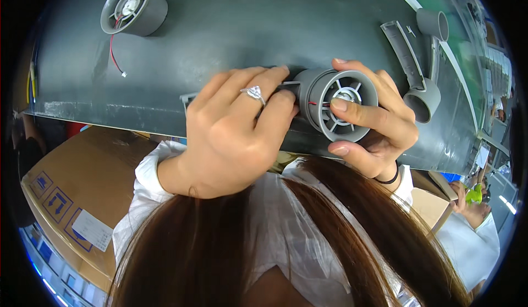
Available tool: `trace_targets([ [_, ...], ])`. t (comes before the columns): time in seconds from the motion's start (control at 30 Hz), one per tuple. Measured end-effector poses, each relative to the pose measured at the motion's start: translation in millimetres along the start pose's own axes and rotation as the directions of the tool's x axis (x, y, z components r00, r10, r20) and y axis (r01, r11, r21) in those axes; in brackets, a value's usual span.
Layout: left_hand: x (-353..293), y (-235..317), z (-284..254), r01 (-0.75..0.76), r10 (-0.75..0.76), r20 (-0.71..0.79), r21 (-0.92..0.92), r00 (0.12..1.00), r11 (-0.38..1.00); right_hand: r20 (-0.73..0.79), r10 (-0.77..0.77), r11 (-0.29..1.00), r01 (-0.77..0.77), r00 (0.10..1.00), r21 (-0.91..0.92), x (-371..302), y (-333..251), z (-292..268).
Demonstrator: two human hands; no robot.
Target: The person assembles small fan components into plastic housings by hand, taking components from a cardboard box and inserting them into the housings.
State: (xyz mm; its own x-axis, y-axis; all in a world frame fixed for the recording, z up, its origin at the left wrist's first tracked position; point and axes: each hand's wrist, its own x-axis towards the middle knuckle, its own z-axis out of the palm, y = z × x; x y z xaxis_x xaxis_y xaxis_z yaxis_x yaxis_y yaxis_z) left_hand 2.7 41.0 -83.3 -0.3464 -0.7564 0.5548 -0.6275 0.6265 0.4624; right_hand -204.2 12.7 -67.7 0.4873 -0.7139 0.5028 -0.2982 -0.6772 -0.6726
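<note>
My right hand (385,117) is closed around a round grey fan unit (369,87), a short plastic cylinder with spokes and a pale hub. One fingertip presses by the hub, where a short bit of red wire shows. The cylinder sits at the right end of a grey plastic frame (188,99), which appears to run under my left hand. My left hand (234,125), with a ring on one finger, is closed over that frame, its fingertips near the cylinder. Most of the frame is hidden beneath the fingers.
Another grey fan unit (148,13) with red and black wires and a white connector (124,74) stands at the far left of the dark table (247,26). Grey frame parts with round rings (429,101) lie at the right. A cardboard box (104,164) is at the near left.
</note>
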Motion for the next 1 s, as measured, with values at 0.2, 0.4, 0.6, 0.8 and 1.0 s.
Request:
trace_targets([
  [0.2,0,1,3,0.010,-0.008,0.106,-0.024,0.994,1.000,-0.054,0.074,0.992,-0.068,0.996,0.110,-10,-3,8],
  [0.4,-14,-7,19,-0.192,0.209,-0.185,0.107,0.960,0.976,-0.022,0.013,1.000,-0.013,1.000,0.010,-9,-6,9],
  [0.6,-9,-9,21,-0.212,0.257,-0.233,0.203,0.938,0.956,-0.140,-0.029,0.998,0.021,0.990,-0.060,-13,-10,11],
  [0.8,-11,-10,22,-0.182,0.216,-0.201,0.176,0.956,0.967,-0.111,-0.111,0.979,0.089,0.988,-0.184,-16,-9,12],
  [1.0,-6,-11,21,-0.202,0.212,-0.168,0.074,0.963,0.976,-0.147,-0.232,0.936,0.180,0.962,-0.303,-13,-6,10],
])
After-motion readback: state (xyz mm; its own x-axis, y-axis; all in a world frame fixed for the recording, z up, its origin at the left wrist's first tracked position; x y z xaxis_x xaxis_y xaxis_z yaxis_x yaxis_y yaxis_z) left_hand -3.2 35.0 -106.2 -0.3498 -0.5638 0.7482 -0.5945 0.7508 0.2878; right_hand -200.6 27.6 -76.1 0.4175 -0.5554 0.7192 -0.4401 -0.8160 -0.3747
